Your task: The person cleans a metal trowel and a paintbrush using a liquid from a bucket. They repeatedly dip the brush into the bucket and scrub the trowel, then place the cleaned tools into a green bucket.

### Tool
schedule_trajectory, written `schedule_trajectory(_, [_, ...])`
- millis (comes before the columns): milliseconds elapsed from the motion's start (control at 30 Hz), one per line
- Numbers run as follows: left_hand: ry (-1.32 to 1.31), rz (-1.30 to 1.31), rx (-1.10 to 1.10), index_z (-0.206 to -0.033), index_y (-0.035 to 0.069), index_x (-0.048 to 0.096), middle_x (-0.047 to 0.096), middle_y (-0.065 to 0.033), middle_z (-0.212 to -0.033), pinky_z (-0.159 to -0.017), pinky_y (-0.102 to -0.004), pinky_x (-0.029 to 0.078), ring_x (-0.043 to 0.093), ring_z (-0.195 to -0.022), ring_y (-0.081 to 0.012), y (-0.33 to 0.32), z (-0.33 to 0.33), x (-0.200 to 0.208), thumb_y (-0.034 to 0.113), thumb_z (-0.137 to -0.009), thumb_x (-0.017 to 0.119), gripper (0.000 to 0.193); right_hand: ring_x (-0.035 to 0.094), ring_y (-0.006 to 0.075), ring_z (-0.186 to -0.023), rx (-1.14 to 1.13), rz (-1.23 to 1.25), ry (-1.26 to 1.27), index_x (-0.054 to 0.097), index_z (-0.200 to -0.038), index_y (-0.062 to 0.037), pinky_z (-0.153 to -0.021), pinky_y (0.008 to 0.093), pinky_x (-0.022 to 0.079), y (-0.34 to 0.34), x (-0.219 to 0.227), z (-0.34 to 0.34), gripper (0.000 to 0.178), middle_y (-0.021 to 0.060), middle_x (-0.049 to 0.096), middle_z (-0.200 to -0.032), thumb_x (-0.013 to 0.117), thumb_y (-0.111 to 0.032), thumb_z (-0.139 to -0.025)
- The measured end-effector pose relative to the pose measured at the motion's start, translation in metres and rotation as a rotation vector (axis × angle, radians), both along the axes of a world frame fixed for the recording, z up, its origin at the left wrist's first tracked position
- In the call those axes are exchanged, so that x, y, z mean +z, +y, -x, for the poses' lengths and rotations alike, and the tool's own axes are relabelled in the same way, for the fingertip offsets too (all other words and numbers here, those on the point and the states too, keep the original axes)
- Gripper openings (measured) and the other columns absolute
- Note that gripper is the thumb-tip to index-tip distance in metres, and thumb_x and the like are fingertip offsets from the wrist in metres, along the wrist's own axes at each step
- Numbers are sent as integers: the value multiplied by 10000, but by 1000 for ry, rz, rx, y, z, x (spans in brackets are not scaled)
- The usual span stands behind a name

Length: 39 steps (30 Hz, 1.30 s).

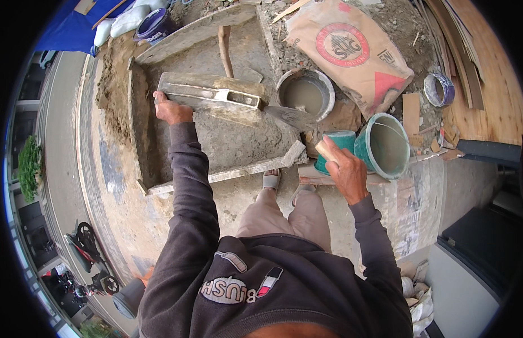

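My left hand (172,109) is closed on the left end of a long, mortar-smeared rectangular piece (194,90) with a narrow slotted frame along its face; I cannot tell its exact kind. This piece is over a shallow wooden mixing trough (202,179) that holds grey mortar (230,141). In my right hand (349,173) is the wooden handle of a trowel (289,117). The trowel's grey pointed blade reaches left toward the right end of the long piece. Behind it, a wooden tool handle (225,50) sticks up from the trough.
Right of the trough stand a round bucket of grey water (305,96), a green bucket (388,147) and a smaller green container (343,137). A paper cement sack (351,50) lies beyond them. Farther right are a small paint pail (439,90) and wooden boards (481,67); a purple bucket (155,26) is far left.
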State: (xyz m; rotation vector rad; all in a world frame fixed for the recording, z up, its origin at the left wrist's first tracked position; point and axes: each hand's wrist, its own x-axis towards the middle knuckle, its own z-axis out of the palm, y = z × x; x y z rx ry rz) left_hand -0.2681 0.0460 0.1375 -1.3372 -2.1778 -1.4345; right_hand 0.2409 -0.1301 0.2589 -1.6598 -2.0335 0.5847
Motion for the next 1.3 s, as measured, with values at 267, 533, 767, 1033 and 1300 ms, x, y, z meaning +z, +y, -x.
schedule_trajectory(267, [-1203, -333, 33, -1208, -53, 604, 622, -172, -1254, -891, -418, 537, 630, -1056, -283, -11, -87, 72, 371, -987, 557, 481, 645, 356, -710, -13, 2, 80, 606, -1377, -174, -649, 438, 514, -1, 2, 0, 609, 179, 653, -827, 607, -74, -777])
schedule_trajectory(533, [-437, 134, 6, -1298, -41, 541, 623, -151, -1203, -870, -410, 550, 639, -1030, -276, -30, -57, 16, 293, -1019, 515, 436, 644, 377, -746, -24, 76, 154, 597, -1382, -138, -682, 445, 508, -13, -6, 9, 592, 205, 651, -847, 604, -82, -793])
schedule_trajectory(767, [-1378, -227, -231, -1206, -30, 561, 635, -159, -1111, -712, -447, 638, 688, -924, -281, -58, -122, 66, 243, -1023, 521, 331, 644, 395, -788, -122, 70, 117, 594, -1373, -101, -725, 465, 508, -9, -17, 12, 562, 225, 656, -877, 590, -91, -811])
schedule_trajectory(1033, [-1457, -35, -353, -1192, -52, 517, 631, -174, -1080, -673, -418, 672, 708, -865, -294, -106, -169, 44, 175, -1003, 561, 299, 657, 438, -807, -113, 167, 70, 597, -1340, -39, -740, 508, 515, -9, -34, 22, 527, 261, 680, -893, 591, -124, -820])
schedule_trajectory(1300, [-1530, -28, -281, -1248, -21, 489, 603, -135, -1087, -701, -417, 666, 684, -911, -277, -136, -181, 14, 195, -1010, 561, 329, 670, 436, -884, -42, 301, 196, 595, -1329, -13, -790, 473, 528, -24, -32, 27, 529, 295, 678, -995, 591, -137, -815])
